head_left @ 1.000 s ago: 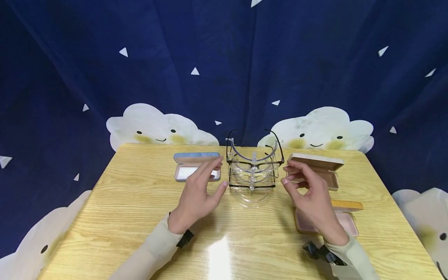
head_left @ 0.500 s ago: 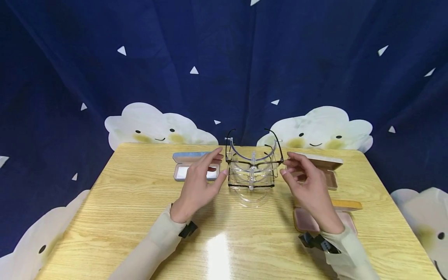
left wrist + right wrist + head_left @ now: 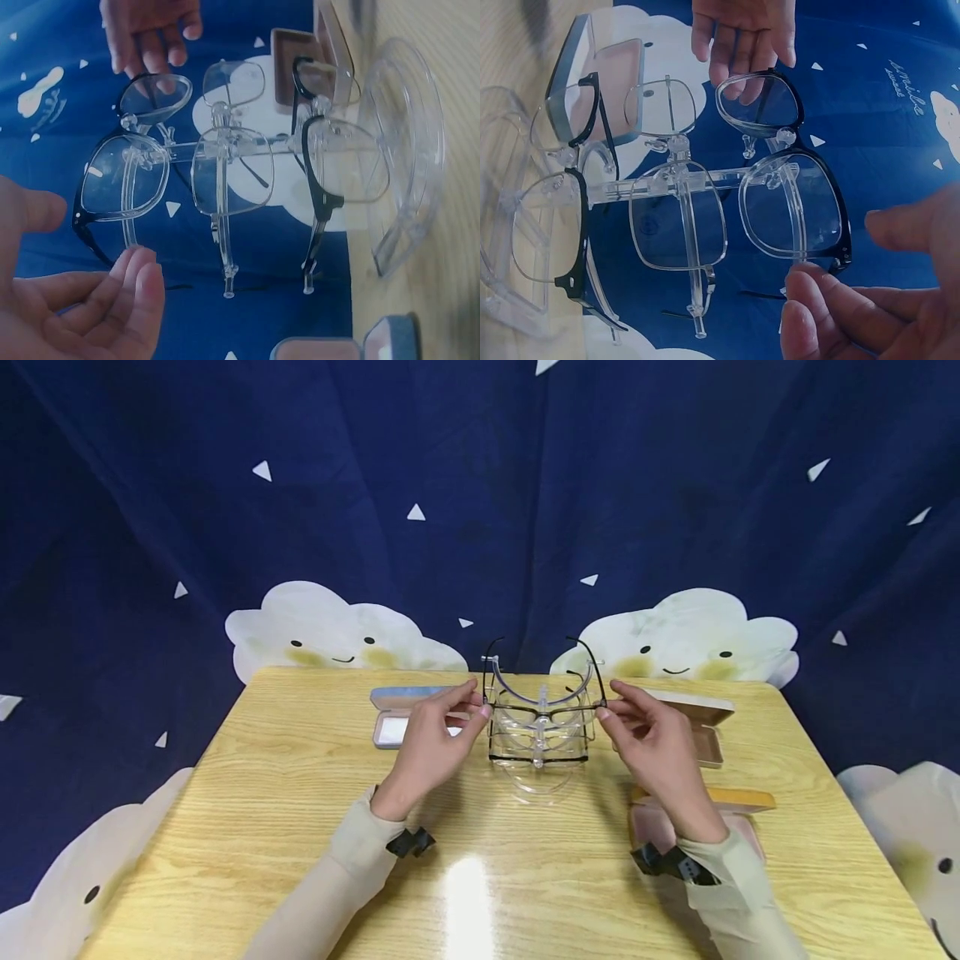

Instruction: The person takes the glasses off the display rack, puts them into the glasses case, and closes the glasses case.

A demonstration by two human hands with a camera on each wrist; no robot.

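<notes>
A clear plastic display stand [image 3: 542, 693] bears three pairs of eyeglasses, one above another. On the top tier sit black-framed eyeglasses [image 3: 546, 715], their temples pointing back. Thin-rimmed eyeglasses [image 3: 232, 171] occupy the middle tier, and dark half-rimmed eyeglasses [image 3: 540, 760] the lowest. My left hand [image 3: 435, 735] is at the left hinge of the top pair, thumb in front and fingers behind. At the right hinge, my right hand [image 3: 660, 743] is placed likewise. Both wrist views show gaps between thumb and fingers, with the frame's corners between them; firm contact is not visible.
Behind the left hand lies an open blue glasses case [image 3: 390, 728]. An open white-lidded case [image 3: 708, 739] and an open orange case [image 3: 742, 799] stand on the right, partly hidden by the right hand and arm. A dark blue cloud-print curtain [image 3: 420, 435] hangs behind the wooden table [image 3: 247, 810].
Both hands have moved inward to the hinges of the top eyeglasses, with thumbs closer to the frame. The eyeglasses and stand have not visibly moved.
</notes>
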